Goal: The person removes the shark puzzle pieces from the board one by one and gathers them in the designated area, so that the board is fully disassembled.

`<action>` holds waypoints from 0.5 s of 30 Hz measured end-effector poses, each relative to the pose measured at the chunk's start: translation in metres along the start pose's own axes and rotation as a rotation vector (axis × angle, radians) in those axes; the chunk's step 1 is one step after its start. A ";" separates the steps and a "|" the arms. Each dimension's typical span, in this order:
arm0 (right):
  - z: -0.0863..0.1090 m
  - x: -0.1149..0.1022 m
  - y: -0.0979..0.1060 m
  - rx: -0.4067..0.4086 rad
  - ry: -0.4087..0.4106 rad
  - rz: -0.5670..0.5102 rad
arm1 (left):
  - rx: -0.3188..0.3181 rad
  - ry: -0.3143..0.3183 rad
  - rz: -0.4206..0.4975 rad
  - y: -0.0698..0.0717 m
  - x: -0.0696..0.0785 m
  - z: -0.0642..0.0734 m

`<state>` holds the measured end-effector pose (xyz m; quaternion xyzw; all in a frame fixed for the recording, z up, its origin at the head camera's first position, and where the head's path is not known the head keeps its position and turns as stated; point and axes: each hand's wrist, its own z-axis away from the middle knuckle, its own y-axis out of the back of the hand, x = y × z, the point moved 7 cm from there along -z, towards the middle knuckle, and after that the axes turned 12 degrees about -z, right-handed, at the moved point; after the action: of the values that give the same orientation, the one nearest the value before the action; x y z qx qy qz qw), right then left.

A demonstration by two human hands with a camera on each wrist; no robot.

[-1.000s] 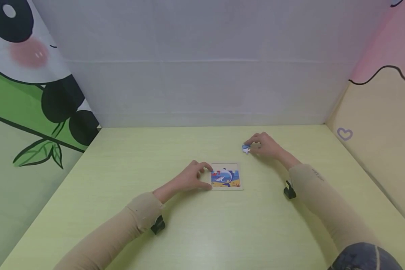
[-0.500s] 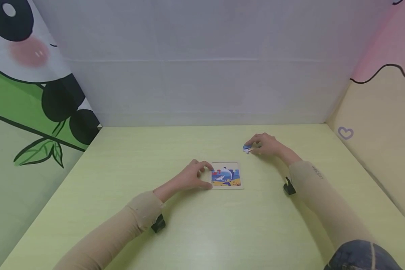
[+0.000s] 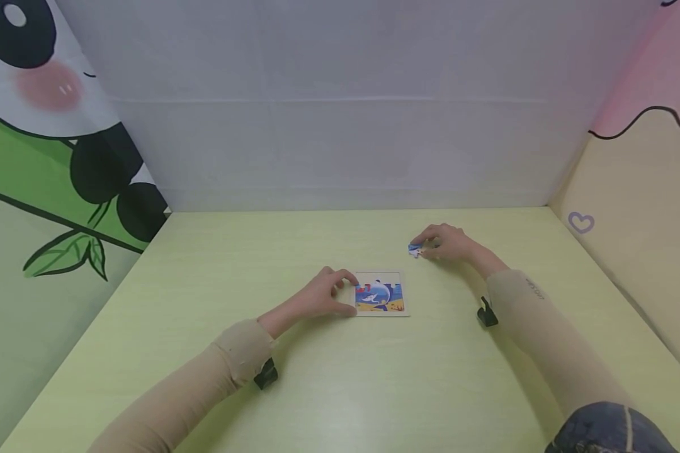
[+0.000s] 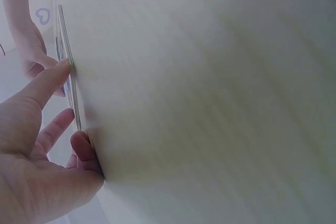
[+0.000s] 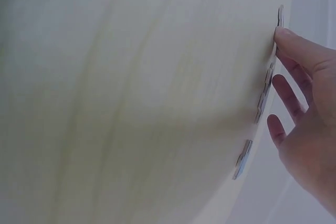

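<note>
Left grip (image 3: 324, 297) round puzzle frame (image 3: 406, 296), right grip (image 3: 449, 244) round piece (image 3: 415, 251), two others (image 5: 263, 98) only from right wrist.

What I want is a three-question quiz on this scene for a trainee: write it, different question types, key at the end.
1. Multiple choice: which strip of the puzzle tray is largely unfilled?
a) the near strip
b) the middle strip
c) the far strip

2. Short answer: which hand has its fingertips at the puzzle piece beyond the puzzle tray?

3. Fill in the gap: the left hand grips the puzzle tray at its ____ side.

Key: 1. c, the far strip. 2. The right hand. 3. left.
</note>
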<state>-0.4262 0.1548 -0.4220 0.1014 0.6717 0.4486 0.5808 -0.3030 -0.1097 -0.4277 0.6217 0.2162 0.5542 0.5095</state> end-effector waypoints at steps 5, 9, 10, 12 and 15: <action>-0.001 -0.002 -0.001 -0.026 0.027 0.022 | -0.001 0.007 -0.005 0.001 -0.001 0.000; -0.001 -0.004 0.000 -0.029 0.066 0.102 | 0.000 0.018 -0.006 0.001 -0.002 0.000; -0.001 -0.004 0.000 -0.025 0.072 0.123 | 0.000 0.021 -0.004 0.001 -0.002 -0.001; -0.001 -0.003 0.000 -0.014 0.082 0.151 | -0.002 0.022 0.000 0.000 -0.001 -0.001; 0.003 -0.002 -0.002 0.012 0.090 0.175 | -0.004 0.020 -0.001 -0.001 -0.001 -0.001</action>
<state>-0.4228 0.1539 -0.4217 0.1430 0.6881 0.4979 0.5081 -0.3040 -0.1093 -0.4294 0.6152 0.2203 0.5605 0.5088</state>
